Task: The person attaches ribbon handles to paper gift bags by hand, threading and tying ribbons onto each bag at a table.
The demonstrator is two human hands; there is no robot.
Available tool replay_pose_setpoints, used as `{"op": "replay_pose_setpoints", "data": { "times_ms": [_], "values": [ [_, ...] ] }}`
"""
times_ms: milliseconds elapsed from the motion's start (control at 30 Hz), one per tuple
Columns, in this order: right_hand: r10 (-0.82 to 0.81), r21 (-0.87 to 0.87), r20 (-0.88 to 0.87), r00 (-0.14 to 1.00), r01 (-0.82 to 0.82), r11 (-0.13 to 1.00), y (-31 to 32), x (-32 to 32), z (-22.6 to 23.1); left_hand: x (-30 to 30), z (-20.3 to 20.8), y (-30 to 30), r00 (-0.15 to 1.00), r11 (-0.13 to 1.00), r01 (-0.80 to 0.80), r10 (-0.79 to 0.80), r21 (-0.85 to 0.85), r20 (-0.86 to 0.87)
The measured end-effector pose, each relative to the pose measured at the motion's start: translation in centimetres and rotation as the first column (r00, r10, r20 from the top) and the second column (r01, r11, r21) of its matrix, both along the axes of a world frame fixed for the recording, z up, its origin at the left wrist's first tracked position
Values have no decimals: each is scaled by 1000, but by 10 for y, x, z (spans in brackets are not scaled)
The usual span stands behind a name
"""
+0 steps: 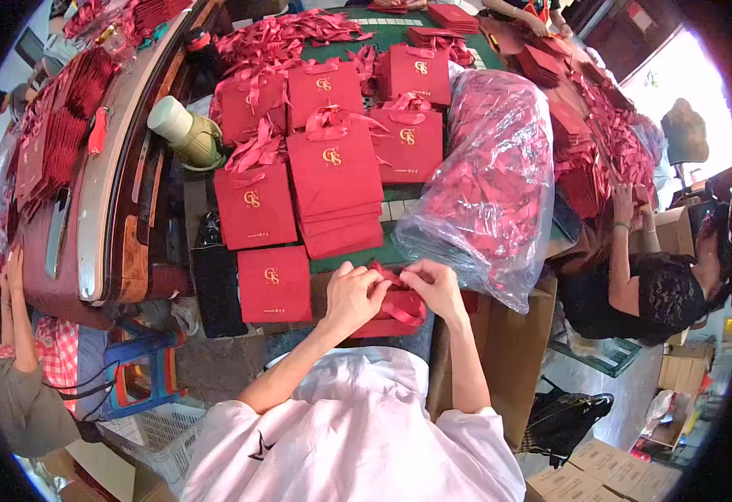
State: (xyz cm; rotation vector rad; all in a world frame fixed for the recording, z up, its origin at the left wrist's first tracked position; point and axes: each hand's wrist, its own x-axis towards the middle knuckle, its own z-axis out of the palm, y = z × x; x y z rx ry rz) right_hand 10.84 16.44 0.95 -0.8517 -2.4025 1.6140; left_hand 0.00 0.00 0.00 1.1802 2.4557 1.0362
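Toward six o'clock, I have the left hand (353, 294) and right hand (435, 289), fingers pinching red ribbon (389, 275) by a gift bag (387, 328), probably light, creasable, best held edgewise.

Head-worn fisheye, looking down, near hands (352, 298)

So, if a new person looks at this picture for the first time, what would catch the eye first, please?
Probably the red gift bags with gold marks, grouped on the green tabletop at the centre. Just right of them bulges a large clear plastic bag full of red pieces. Nearer the wearer, the left hand and right hand are close together at a red ribbon.
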Motion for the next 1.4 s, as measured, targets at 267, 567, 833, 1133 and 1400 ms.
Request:
{"op": "replay_pose_setpoints", "data": {
  "times_ms": [267,567,833,1133,1400],
  "values": [
    [77,-110,-172,982,-97,989,-14,-3,-2,-10,4,-1,983,982,50,-16,183,-182],
    [213,-72,-126,969,-224,972,-10,4,9,-3,12,-2,936,985,151,-115,85,-334],
    [76,-363,-300,951,-187,913,-8,19,0,-12,44,-2,956,935,268,-228,231,-185],
    [-219,-483,-337,916,32,875,1,-3,9,-19,27,-30,915,967,139,-208,213,345],
    [-406,-446,-352,843,230,865,18,-25,2,1,34,-72,947,983,55,-107,174,304]
  ]
}}
